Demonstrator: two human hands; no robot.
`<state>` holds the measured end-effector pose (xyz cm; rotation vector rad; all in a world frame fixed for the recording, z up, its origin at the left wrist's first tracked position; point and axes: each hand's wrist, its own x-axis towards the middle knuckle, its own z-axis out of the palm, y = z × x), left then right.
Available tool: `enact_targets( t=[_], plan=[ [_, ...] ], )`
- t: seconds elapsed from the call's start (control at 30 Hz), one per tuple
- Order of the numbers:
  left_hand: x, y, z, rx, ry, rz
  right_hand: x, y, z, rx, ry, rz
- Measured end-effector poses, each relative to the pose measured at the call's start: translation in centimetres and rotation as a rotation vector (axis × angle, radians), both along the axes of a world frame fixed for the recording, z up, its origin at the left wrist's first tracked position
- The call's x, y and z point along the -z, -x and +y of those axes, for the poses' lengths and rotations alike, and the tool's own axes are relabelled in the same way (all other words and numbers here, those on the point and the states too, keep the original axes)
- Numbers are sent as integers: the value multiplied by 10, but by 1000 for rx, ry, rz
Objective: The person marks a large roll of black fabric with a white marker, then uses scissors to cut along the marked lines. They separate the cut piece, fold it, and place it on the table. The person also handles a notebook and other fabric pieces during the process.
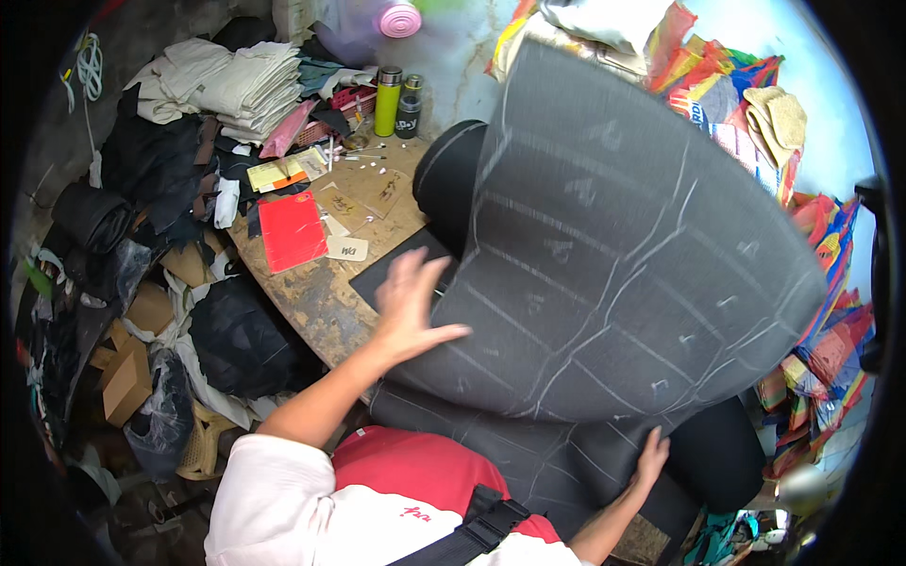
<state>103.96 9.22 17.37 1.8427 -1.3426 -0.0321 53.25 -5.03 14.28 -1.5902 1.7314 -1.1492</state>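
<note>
A large dark grey fabric sheet (604,264) with pale chalk outlines rises in front of me, its far part lifted and curved over. Spread fingers and an outstretched thumb show on my left hand (408,307), held beside the sheet's left edge with nothing in it. Lower down on the right, my right hand (649,460) grips the same fabric near its fold, some of its fingers partly hidden. Beyond the sheet's left edge lies a black fabric roll (449,174); another dark rolled bulk (722,453) shows right of my right hand.
On the worn wooden table (316,302) lie a red booklet (292,231), paper patterns and small chalk bits. A green bottle (388,101) and a dark bottle (409,108) stand at the back. Folded cream cloth (250,90) is stacked left; colourful sacks (736,94) line the right wall.
</note>
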Motion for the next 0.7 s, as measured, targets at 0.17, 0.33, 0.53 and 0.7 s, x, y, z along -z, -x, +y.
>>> enact_targets(
  t=[0.17, 0.33, 0.53, 0.7],
  plan=[
    [134, 2, 120, -1, -677, 1171, 89, 75, 122, -226, -914, -462],
    [162, 52, 147, -111, -598, 730, 129, 59, 164, 40, -781, 72],
    [157, 60, 118, -229, -665, 137, 131, 21, 156, 408, -579, 767],
    [167, 57, 122, -262, -670, 401, 128, 37, 152, 259, -684, 457]
  ],
)
